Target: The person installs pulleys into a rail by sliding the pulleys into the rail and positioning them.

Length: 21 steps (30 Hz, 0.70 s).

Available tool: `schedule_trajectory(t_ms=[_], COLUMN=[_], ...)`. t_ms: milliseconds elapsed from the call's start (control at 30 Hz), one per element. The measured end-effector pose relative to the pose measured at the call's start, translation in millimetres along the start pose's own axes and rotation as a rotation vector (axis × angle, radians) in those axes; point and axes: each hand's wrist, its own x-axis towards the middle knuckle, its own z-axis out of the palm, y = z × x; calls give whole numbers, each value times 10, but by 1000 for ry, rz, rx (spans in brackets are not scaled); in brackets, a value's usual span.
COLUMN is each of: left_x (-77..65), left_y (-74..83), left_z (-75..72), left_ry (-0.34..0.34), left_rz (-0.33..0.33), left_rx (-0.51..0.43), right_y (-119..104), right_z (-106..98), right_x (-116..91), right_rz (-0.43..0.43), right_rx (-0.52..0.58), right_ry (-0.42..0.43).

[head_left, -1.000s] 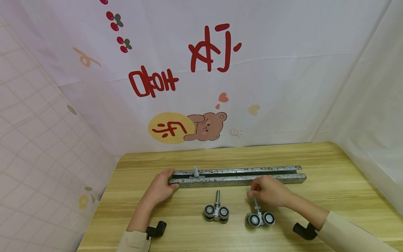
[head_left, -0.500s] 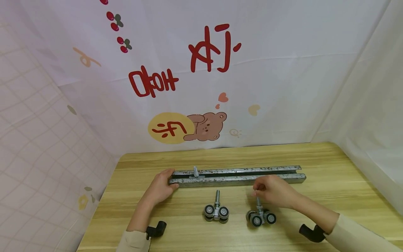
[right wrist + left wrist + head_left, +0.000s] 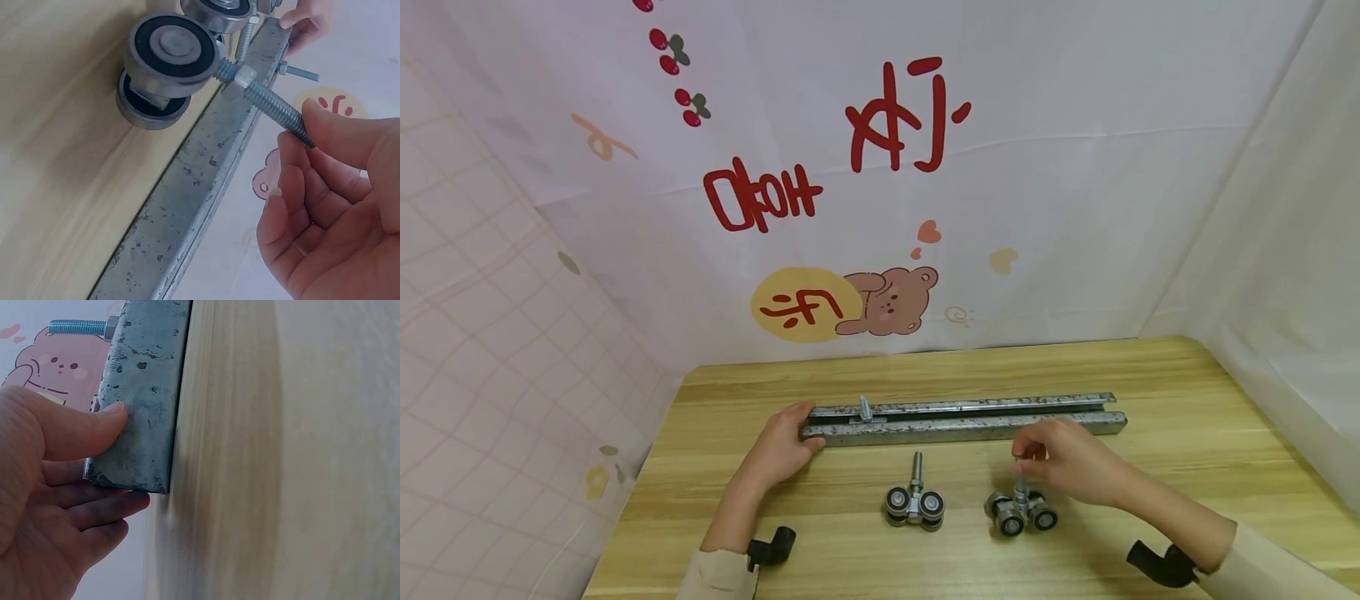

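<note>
Below the right fingers (image 3: 292, 184), by which its stem (image 3: 275, 109) is pinched, the roller (image 3: 1021, 504) is held, probably heavy, stiff and best gripped there, while the rail (image 3: 962, 430) is clasped between the left fingers (image 3: 103, 512).

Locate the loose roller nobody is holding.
In the head view, the loose roller sits on the table, on the near side of the rail, left of the other roller in the right hand.

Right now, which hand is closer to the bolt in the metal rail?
Left. The left hand grips the metal rail left of the bolt; the right hand, well to its right, pinches a roller stem.
</note>
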Motion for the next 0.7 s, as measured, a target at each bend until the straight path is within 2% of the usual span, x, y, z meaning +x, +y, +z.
schedule_trajectory(t_ms=[267, 500, 600, 700], left_x=[-9, -5, -4, -5], left_y=[-2, -10, -11, -11], left_z=[-3, 4, 6, 7], left_ry=[3, 6, 10, 10], left_rz=[3, 3, 6, 8], left_rx=[-7, -16, -17, -15], right_y=[-35, 20, 48, 76], right_z=[-9, 13, 31, 60], right_x=[-105, -219, -266, -297], right_rz=[17, 19, -42, -158], right_rx=[40, 111, 134, 114], right_ry=[-17, -20, 1, 50])
